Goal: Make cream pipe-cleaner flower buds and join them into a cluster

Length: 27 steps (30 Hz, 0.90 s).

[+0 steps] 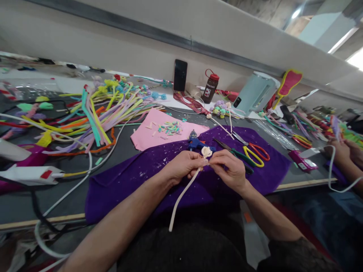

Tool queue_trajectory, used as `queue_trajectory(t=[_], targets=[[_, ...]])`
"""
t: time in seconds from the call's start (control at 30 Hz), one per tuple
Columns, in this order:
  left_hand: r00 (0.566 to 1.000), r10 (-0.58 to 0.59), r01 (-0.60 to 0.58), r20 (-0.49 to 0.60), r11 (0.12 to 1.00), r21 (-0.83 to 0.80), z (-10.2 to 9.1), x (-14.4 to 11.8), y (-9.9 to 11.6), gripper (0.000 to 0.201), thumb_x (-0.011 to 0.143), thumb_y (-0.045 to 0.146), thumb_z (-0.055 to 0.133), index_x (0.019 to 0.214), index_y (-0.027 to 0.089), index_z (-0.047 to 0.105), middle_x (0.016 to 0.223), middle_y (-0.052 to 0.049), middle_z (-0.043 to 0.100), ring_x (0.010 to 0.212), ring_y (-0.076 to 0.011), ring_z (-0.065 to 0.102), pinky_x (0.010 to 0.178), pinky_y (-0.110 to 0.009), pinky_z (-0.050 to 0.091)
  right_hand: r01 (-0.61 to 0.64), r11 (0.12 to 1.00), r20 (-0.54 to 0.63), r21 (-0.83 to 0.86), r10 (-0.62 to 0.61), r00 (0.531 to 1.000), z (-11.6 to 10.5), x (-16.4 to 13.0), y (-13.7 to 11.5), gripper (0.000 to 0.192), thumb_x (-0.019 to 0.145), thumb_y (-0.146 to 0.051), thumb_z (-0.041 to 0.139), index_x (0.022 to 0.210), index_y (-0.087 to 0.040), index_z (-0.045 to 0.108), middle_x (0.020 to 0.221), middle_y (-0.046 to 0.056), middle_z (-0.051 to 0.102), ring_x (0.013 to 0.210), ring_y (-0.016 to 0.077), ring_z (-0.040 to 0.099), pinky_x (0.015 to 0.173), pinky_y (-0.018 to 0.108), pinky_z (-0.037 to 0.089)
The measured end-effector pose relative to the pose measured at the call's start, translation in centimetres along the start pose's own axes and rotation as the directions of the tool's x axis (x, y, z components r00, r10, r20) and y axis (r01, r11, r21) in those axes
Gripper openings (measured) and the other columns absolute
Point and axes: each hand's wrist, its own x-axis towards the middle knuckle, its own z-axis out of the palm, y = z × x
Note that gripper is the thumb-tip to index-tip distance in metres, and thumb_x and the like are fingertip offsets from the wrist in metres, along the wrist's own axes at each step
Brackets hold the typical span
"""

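Observation:
My left hand (183, 166) is closed in a pinch on a cream pipe-cleaner flower (207, 152), just under its curled head. The flower's long fuzzy stem (179, 201) hangs down toward my lap. My right hand (230, 170) has its thumb and fingertips pressed together beside the flower's base, close to my left thumb; what lies between them is too small to make out. Right behind the flower is a blue glue gun (195, 142) on the purple cloth (119, 181). To the right lie green-handled pliers (238, 154) and scissors with red and yellow handles (256, 151).
A pink sheet (144, 130) holds small cut pieces. Bundled pipe cleaners (113, 109) cover the left, near white cables (90, 166). A phone (180, 75), bottle (210, 88) and kettle (256, 92) stand behind. Another person's hands (342, 153) are at far right.

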Motion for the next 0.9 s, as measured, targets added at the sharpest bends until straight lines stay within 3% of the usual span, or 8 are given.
queue_trajectory(t=[0.2,0.4,0.47,0.6,0.9], targets=[[1.0,-0.01,0.009,0.01,0.997,0.077,0.0,-0.1,-0.1,0.027,0.066,0.037,0.064,0.056,0.015,0.05,0.041,0.007,0.039,0.034,-0.0037,0.03,0.036,-0.019,0.021,0.037,0.997,0.099,-0.069,-0.03,0.995,-0.7,-0.6,-0.5,0.013,0.079,-0.013,0.055,0.087,-0.022,0.061,0.082,0.006,0.062,0.075,0.0169,0.059,0.066,0.03,0.047],[0.997,0.001,0.019,-0.071,0.962,0.271,0.4,-0.5,0.4,0.019,0.065,0.032,0.062,0.056,0.015,0.059,0.042,0.006,0.044,0.036,-0.0051,0.03,0.039,-0.021,0.018,-0.123,0.992,0.128,0.026,0.119,0.985,-3.7,0.7,-0.7,0.005,0.08,-0.018,0.055,0.078,-0.02,0.059,0.078,0.004,0.059,0.075,0.0161,0.056,0.069,0.03,0.044],[0.996,0.007,0.02,-0.088,0.951,0.308,0.6,-0.6,0.5,0.017,0.063,0.029,0.062,0.053,0.015,0.059,0.042,0.005,0.045,0.038,-0.0058,0.032,0.041,-0.021,0.021,-0.156,0.985,0.19,0.072,0.14,0.972,-4.3,1.4,-0.4,0.006,0.08,-0.02,0.055,0.076,-0.019,0.06,0.077,0.004,0.059,0.073,0.0159,0.056,0.068,0.03,0.044],[0.995,0.007,0.027,-0.099,0.942,0.335,0.7,-0.5,0.3,0.016,0.061,0.029,0.063,0.053,0.015,0.06,0.044,0.004,0.047,0.04,-0.0068,0.033,0.042,-0.022,0.022,-0.161,0.982,0.333,0.096,0.12,0.935,-4.1,2.3,0.3,0.008,0.08,-0.022,0.056,0.077,-0.018,0.062,0.079,0.004,0.059,0.072,0.0143,0.055,0.067,0.028,0.043],[0.997,0.037,-0.009,-0.069,0.928,0.374,0.4,-0.1,-0.7,0.016,0.061,0.029,0.061,0.055,0.015,0.061,0.045,0.004,0.048,0.042,-0.0076,0.035,0.043,-0.023,0.022,-0.072,0.996,0.424,0.052,0.043,0.905,-3.4,2.9,0.3,0.009,0.081,-0.022,0.057,0.078,-0.019,0.065,0.081,0.004,0.057,0.079,0.0149,0.055,0.069,0.027,0.043]])
